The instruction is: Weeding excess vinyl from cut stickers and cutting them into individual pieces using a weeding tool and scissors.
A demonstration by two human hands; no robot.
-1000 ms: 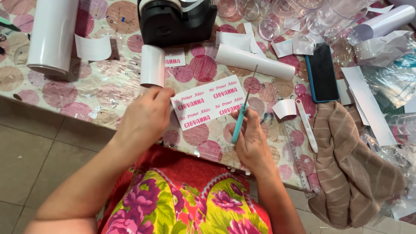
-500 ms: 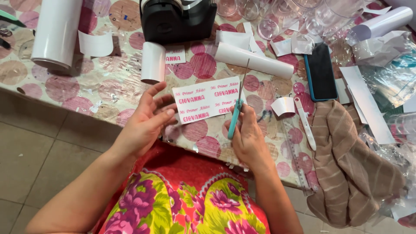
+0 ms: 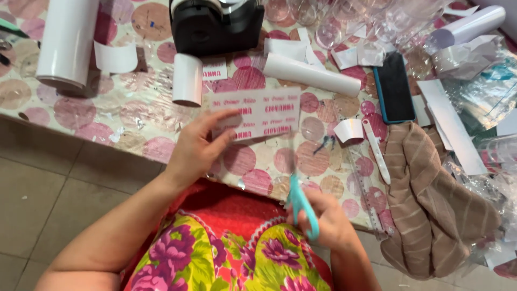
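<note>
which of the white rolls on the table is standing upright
The short white roll just above the left hand, standing on end. The long roll to its right and the roll at top right both lie on their sides.

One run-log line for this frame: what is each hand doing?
left hand: holds printed sheet | right hand: grips teal scissors, below the sheet's edge | table: white rolls, phone

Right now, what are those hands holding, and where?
Left hand pinches the printed sheet by its left edge; right hand grips the teal scissors by their handles.
</note>
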